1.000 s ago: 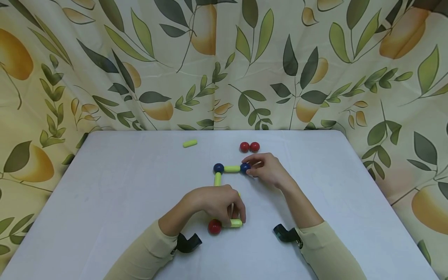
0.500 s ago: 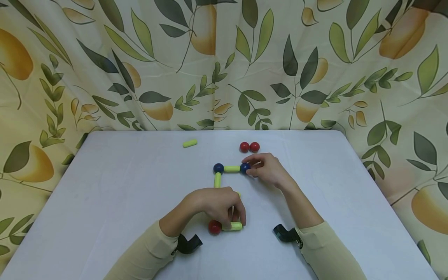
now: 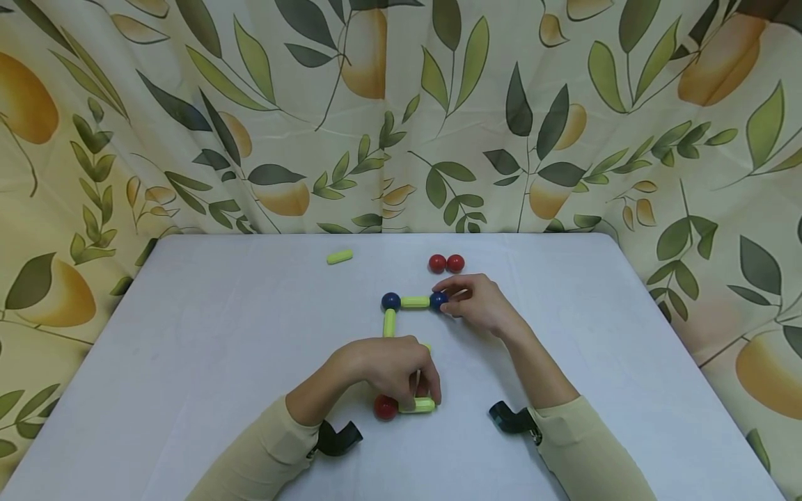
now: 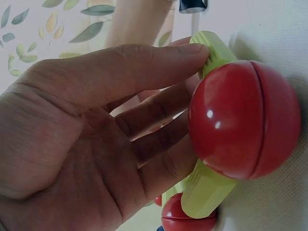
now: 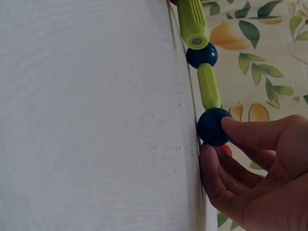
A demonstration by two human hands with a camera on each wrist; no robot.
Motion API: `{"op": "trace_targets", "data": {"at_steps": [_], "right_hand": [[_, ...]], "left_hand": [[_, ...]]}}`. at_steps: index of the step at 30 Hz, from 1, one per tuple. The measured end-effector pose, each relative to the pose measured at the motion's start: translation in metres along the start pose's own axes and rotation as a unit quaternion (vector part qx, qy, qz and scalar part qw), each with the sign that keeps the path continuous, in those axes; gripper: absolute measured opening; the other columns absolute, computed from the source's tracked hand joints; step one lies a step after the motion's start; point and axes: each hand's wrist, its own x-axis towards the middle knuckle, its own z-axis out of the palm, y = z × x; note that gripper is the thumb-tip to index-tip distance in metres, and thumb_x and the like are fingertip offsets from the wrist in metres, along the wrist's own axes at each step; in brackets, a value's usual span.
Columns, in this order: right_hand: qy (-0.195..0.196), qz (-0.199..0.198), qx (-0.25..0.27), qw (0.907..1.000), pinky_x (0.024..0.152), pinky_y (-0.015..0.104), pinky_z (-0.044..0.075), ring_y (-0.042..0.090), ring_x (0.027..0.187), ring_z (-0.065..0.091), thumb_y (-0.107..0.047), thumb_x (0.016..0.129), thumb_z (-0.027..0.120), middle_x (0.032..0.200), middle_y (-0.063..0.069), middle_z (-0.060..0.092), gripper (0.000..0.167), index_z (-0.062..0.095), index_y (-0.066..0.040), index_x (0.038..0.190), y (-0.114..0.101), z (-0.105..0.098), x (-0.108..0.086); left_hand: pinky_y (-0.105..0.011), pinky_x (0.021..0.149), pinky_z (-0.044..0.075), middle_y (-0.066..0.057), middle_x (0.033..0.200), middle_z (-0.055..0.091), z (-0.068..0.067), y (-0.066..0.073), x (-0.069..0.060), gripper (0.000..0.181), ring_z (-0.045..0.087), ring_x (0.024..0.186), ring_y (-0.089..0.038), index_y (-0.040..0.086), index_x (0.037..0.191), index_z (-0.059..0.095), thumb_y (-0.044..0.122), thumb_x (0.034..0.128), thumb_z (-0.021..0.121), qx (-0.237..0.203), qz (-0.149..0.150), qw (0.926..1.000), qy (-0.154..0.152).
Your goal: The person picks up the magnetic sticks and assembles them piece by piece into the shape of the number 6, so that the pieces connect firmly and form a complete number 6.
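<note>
right grip point(image 3: 477, 303) pinches blue ball point(image 5: 211, 128) on white table point(image 3: 219, 327); leafy backdrop point(image 3: 401, 118), probably cloth.

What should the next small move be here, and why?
The right hand should probably shift from the blue ball to a loose red ball. That blue ball already appears joined to its stick, while another stick shows a bare end, and two loose red balls lie just beyond that hand.
</note>
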Motion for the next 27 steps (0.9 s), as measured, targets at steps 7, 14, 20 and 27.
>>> {"op": "trace_targets", "data": {"at_steps": [7,14,20,27], "right_hand": [[-0.002,-0.008,0.008,0.9999,0.076,0.028,0.056,0.03,0.104,0.068,-0.009,0.093,0.075,0.123,0.017,0.07,0.034,0.074,-0.013,0.127,0.0019,0.0003,0.0022],[-0.001,-0.009,0.007,0.9999,0.076,0.028,0.056,0.029,0.101,0.067,-0.008,0.094,0.074,0.122,0.016,0.07,0.034,0.074,-0.014,0.127,0.0012,0.0003,0.0027],[-0.004,-0.01,0.009,0.9999,0.076,0.027,0.056,0.029,0.101,0.068,-0.009,0.094,0.074,0.123,0.018,0.07,0.034,0.074,-0.012,0.128,0.0021,0.0001,0.0023],[-0.005,-0.01,0.012,0.9999,0.077,0.027,0.056,0.03,0.102,0.068,-0.009,0.094,0.074,0.124,0.018,0.069,0.034,0.074,-0.012,0.128,0.0024,-0.0007,0.0024]], "left_hand": [[-0.016,0.072,0.053,0.007,0.085,0.07,0.0005,0.001,0.0007,0.026,0.061,0.075,-0.002,0.018,0.108,0.083,0.002,0.0873,0.079,0.007,0.005,1.0,0.004],[-0.016,0.072,0.053,0.008,0.086,0.071,0.0005,0.0019,0.0003,0.026,0.061,0.077,-0.002,0.018,0.108,0.083,0.002,0.0876,0.079,0.011,0.005,0.9999,0.005],[-0.016,0.072,0.052,0.009,0.086,0.07,0.0002,0.0017,0.0001,0.027,0.062,0.076,-0.001,0.019,0.108,0.082,0.002,0.0868,0.079,0.017,0.006,0.9998,0.007],[-0.017,0.072,0.052,0.006,0.089,0.07,-0.0006,0.0021,0.0002,0.028,0.061,0.076,-0.002,0.02,0.109,0.081,0.004,0.0868,0.08,0.013,-0.003,0.9999,0.007]]}}
